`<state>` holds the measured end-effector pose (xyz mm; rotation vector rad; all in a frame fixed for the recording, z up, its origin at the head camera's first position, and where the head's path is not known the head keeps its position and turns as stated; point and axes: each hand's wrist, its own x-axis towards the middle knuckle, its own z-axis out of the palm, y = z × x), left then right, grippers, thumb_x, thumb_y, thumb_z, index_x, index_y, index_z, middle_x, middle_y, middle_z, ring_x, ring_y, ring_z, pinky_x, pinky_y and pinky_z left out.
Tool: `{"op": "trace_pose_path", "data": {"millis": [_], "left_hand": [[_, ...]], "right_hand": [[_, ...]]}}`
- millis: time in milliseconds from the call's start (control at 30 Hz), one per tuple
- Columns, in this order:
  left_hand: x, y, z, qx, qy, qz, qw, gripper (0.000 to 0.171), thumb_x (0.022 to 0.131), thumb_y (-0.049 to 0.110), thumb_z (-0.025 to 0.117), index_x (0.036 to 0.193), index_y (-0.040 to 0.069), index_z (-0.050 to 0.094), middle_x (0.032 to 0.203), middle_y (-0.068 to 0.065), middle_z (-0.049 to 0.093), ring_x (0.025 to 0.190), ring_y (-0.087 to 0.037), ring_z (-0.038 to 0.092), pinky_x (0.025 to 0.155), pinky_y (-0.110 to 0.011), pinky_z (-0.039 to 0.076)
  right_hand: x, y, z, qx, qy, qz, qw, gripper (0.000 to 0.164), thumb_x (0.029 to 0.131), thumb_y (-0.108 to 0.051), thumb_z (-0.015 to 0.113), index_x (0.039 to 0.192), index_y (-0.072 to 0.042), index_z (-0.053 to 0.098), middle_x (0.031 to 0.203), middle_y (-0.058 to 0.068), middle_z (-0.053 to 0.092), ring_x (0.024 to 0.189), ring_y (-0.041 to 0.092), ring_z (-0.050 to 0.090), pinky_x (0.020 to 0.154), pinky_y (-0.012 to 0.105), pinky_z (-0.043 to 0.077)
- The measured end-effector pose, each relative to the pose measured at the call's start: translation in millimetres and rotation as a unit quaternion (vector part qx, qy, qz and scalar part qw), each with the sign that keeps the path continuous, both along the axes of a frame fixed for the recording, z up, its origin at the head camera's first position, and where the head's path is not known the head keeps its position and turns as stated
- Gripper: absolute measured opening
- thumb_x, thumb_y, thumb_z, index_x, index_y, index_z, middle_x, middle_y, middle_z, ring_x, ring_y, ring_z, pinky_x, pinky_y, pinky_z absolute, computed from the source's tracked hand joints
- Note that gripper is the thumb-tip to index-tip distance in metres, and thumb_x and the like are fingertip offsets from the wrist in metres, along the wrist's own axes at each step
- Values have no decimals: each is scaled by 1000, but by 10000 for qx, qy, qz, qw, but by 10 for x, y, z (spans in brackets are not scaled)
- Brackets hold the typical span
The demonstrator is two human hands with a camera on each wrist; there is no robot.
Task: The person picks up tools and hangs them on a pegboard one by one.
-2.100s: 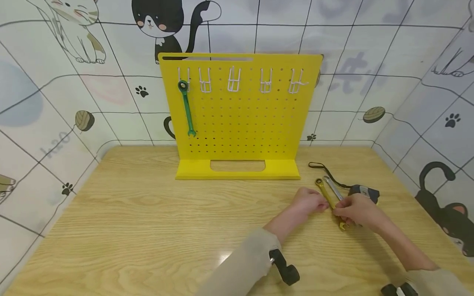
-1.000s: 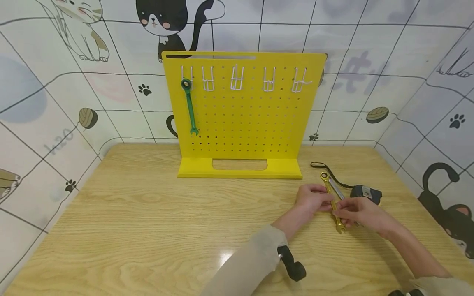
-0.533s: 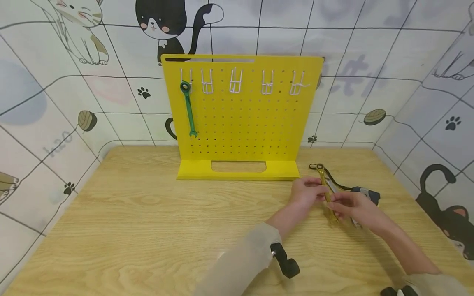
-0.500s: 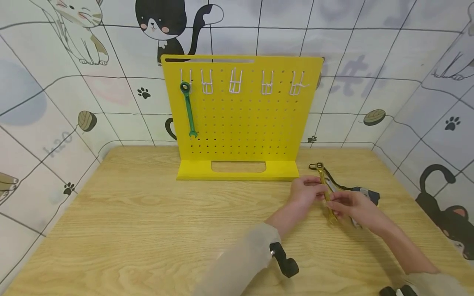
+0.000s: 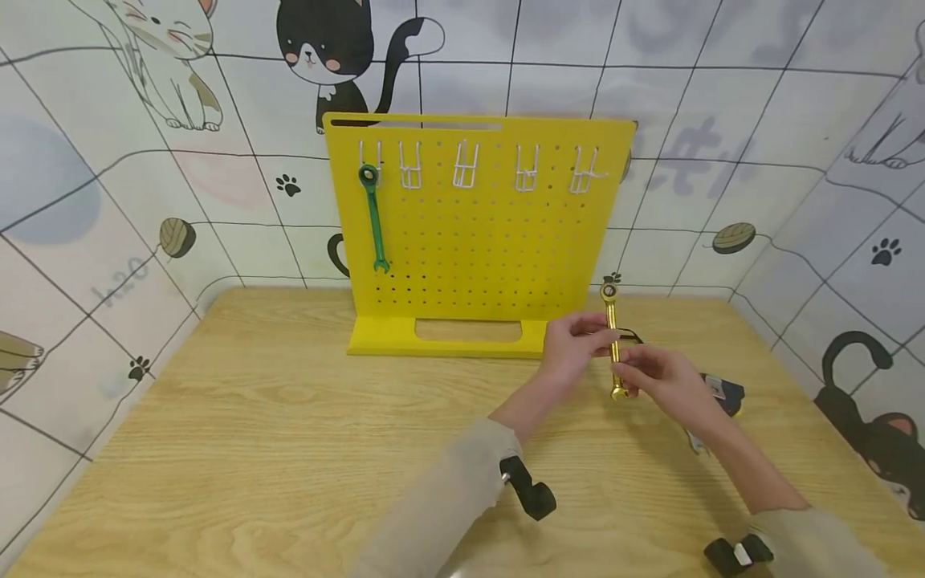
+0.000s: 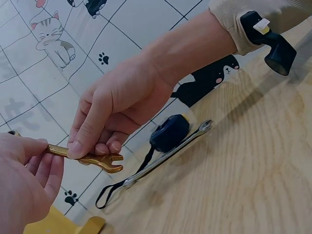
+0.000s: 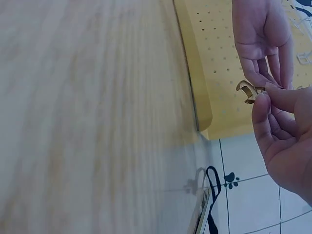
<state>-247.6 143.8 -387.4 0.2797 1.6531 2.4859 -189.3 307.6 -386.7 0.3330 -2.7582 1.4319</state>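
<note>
A gold combination wrench (image 5: 611,313) is held up off the table, ring end at the top and open-jaw end at the bottom. My left hand (image 5: 567,349) pinches its shank around the middle, thumb and fingers on either side. Lower down, my right hand (image 5: 668,385) pinches it near the open end, as the left wrist view shows with the wrench's fork (image 6: 109,162) sticking out past the thumb. Both hands are beside the right end of a yellow pegboard (image 5: 477,257). A green wrench (image 5: 375,225) hangs from the board's leftmost hook.
Several white wire hooks (image 5: 409,170) line the pegboard's upper part. On the table behind my right hand lie a silver wrench (image 6: 165,157) and a dark tape measure (image 6: 170,132) with a black strap (image 7: 213,187). A cat-patterned wall (image 5: 686,160) closes off the back.
The gold wrench has risen off the table from beside the silver wrench and moved left toward the pegboard, turning more upright. Both hands have gone with it, uncovering part of the tape measure.
</note>
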Motion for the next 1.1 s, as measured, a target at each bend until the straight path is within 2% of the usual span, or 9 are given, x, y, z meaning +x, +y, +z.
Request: {"op": "trace_pose_path", "data": {"millis": [267,433,633,867,1100], "left_hand": [[-124,-270,81,-239,689,5,9973,17,90,1,75,107,-2,73,95,-6,71,80,-11,68,78,-32,61],[-216,-472,157,-351,960,54,9948,21,92,4,74,112,-3,71,95,-3,70,82,-12,68,79,-29,60],[-332,-771,302,-431,1221,238,9913,23,93,5,73,114,-3,69,100,-8,71,86,-15,67,81,-32,60],[-465,-1142,419,-704,1542,460,9845,27,94,9,72,118,-2,66,105,-9,68,91,-16,65,84,-31,59],[-540,-1469,512,-895,1843,747,9759,27,96,9,71,120,-2,65,103,-11,68,88,-18,65,84,-35,59]], "right_hand": [[-179,-238,73,-241,158,78,9996,27,102,-22,63,109,4,60,87,15,64,73,20,62,68,32,55],[-307,-437,135,-320,282,64,9991,28,102,-24,64,108,3,61,88,15,64,74,22,63,68,30,55],[-493,-701,239,-439,503,210,9975,27,101,-24,65,107,2,62,89,16,65,74,25,62,66,31,55],[-705,-1060,339,-750,762,319,9938,23,100,-19,67,108,2,64,90,15,66,73,28,63,64,27,55],[-821,-1403,472,-1091,846,626,9884,19,98,-14,68,109,2,63,92,20,65,74,30,61,65,31,55]]}}
